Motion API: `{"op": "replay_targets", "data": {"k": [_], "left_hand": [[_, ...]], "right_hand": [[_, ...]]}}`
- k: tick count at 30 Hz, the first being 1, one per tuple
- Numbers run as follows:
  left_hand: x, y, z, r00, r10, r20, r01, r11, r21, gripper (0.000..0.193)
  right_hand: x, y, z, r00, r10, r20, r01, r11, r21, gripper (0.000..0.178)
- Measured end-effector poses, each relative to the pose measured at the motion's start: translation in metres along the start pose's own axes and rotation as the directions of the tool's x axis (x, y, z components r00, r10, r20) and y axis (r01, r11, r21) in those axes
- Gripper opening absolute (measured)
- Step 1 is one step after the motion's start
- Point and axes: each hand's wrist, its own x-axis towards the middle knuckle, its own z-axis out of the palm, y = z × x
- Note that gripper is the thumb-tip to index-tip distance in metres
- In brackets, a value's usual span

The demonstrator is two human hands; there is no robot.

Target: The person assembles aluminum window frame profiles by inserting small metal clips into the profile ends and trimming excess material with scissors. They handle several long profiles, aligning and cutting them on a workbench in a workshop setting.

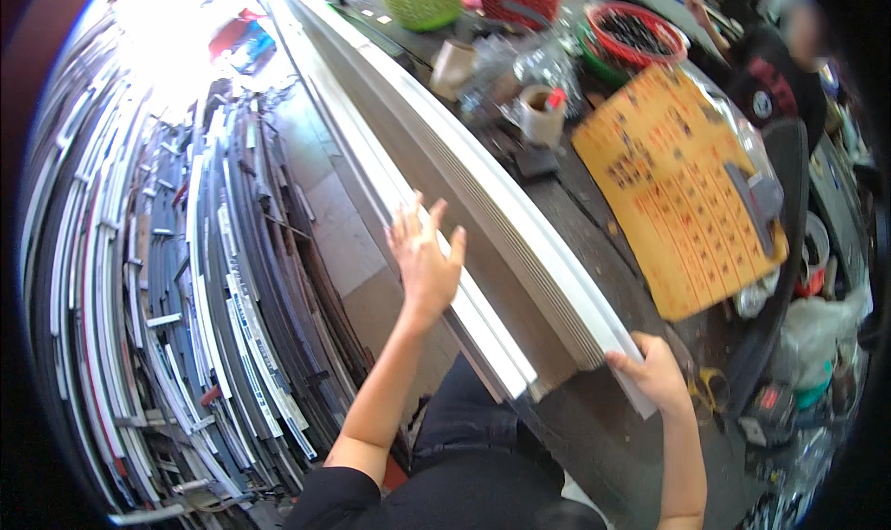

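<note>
Head view: profile (pixel 464 196) runs forward-left from us; left hand (pixel 425 261) spread on its left edge, right hand (pixel 655 372) gripping near end.

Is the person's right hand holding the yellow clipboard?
No, the right hand grips the near end of a long white rail, and the yellow clipboard lies apart from it.

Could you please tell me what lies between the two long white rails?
In the head view, brown, partly ridged material lies between the left rail and the right rail.
</note>
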Motion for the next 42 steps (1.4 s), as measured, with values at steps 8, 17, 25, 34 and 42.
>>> {"op": "replay_targets", "data": {"k": [8,17,25,34,42], "left_hand": [[-0.004,0.004,-0.011,0.998,-0.05,-0.039,0.042,0.979,-0.198,0.039],[-0.004,0.004,-0.022,0.997,-0.049,-0.062,0.025,0.944,-0.329,0.024],[-0.002,0.002,-0.022,0.998,-0.043,-0.038,0.028,0.947,-0.32,0.023],[-0.002,0.005,-0.025,0.998,-0.044,-0.036,0.03,0.943,-0.331,0.022],[-0.005,0.002,-0.022,0.999,-0.033,-0.038,0.017,0.933,-0.36,0.022]], "right_hand": [[-0.003,0.001,0.012,0.981,-0.019,-0.192,-0.003,0.994,-0.11,0.053],[-0.016,-0.016,0.059,0.788,-0.261,-0.558,0.052,0.931,-0.362,0.053],[-0.033,-0.017,0.06,0.764,-0.303,-0.57,-0.034,0.863,-0.504,0.049],[-0.039,0.006,0.055,0.769,-0.274,-0.578,-0.005,0.901,-0.433,0.043],[-0.006,-0.007,0.044,0.86,-0.168,-0.481,0.023,0.956,-0.293,0.051]]}}
